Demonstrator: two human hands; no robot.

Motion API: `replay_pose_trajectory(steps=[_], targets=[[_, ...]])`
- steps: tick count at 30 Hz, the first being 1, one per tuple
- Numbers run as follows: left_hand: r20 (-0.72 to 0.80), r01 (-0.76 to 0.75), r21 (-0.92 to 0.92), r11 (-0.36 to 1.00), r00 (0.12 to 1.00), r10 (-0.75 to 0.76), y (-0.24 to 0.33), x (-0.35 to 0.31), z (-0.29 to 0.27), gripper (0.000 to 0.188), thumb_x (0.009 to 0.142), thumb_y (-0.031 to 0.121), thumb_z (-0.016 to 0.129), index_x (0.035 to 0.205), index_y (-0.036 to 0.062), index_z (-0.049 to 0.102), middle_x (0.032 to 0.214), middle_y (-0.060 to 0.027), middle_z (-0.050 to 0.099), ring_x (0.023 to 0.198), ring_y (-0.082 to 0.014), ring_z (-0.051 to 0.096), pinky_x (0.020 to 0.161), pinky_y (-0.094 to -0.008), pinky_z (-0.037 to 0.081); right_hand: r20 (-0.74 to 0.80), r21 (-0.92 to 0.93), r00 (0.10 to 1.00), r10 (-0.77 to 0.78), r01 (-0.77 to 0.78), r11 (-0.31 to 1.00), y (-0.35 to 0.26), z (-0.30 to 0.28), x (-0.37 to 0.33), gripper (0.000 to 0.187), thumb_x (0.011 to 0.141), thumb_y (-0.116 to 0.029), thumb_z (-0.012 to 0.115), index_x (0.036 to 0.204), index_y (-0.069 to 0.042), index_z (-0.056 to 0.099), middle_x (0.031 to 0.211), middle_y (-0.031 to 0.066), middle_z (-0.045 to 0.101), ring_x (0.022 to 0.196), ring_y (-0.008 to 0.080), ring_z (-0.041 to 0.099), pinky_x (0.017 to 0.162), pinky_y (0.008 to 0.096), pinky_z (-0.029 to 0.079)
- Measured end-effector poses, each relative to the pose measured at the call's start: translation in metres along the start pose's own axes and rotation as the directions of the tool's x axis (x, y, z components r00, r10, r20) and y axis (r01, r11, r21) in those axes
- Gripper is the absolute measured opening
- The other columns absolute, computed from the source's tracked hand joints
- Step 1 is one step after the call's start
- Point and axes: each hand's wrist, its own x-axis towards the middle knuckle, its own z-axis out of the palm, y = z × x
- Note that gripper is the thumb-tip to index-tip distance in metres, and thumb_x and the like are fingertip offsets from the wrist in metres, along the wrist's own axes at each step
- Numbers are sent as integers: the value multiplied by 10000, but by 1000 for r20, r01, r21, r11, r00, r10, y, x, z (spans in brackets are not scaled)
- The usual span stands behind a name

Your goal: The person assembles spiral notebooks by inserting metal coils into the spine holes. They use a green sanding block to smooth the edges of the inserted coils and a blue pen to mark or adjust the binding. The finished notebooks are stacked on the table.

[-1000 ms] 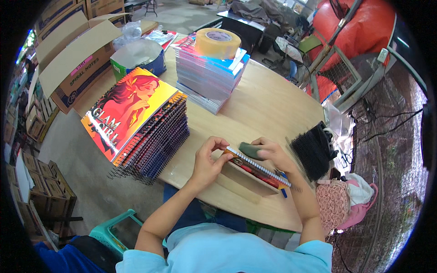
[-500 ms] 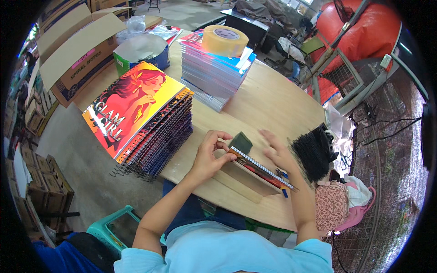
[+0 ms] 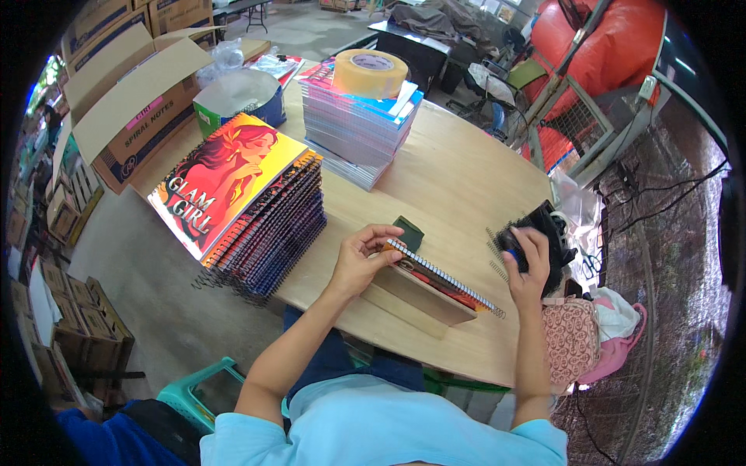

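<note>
My left hand [image 3: 368,252] pinches the upper left end of a spiral notebook [image 3: 443,277], its coil-bound edge facing up. A thin coil runs along that edge and sticks out at the lower right end. Along the notebook's near side stands a wooden board [image 3: 420,297]. Just beyond my left fingers is a small dark green block [image 3: 409,234]. My right hand [image 3: 530,260] is curled round a small dark tool [image 3: 510,242] with blue on it, mostly hidden by the fingers. It is beside a bundle of black coils [image 3: 556,233] at the table's right side.
A tall stack of coil-bound notebooks [image 3: 233,186] stands at the left. Behind it are an open carton [image 3: 148,128] and a cut-open round container [image 3: 239,97]. A tape roll [image 3: 371,74] tops another stack [image 3: 353,132]. A pink patterned bag [image 3: 571,342] lies right of the table [image 3: 458,171].
My right hand has moved right, from over the notebook to beside the black coils. The blue-handled tool near the notebook's lower end is gone from there. My left hand still pinches the notebook.
</note>
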Motion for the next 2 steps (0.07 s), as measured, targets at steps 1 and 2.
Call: replay_pose_trajectory(steps=[1,2], targets=[[9,15,7,1000,1000,-15,2,0,0,414,802,-66,691,1195,3,582,1006,-79,672,918,-122,628,840,-254,520,97,46,988,-120,116,992,-21,-2,24,405,753,-96,736,1148,-61,651,1075,157,595,990,313,577,867,390,480],[28,35,8,999,999,-35,4,1,1,453,804,-72,686,1231,1,553,1009,-88,675,926,-127,632,854,-251,521,236,45,950,-206,201,979,-35,0,40,422,757,-137,746,1164,-74,653,1136,185,589,1031,308,587,893,398,475]])
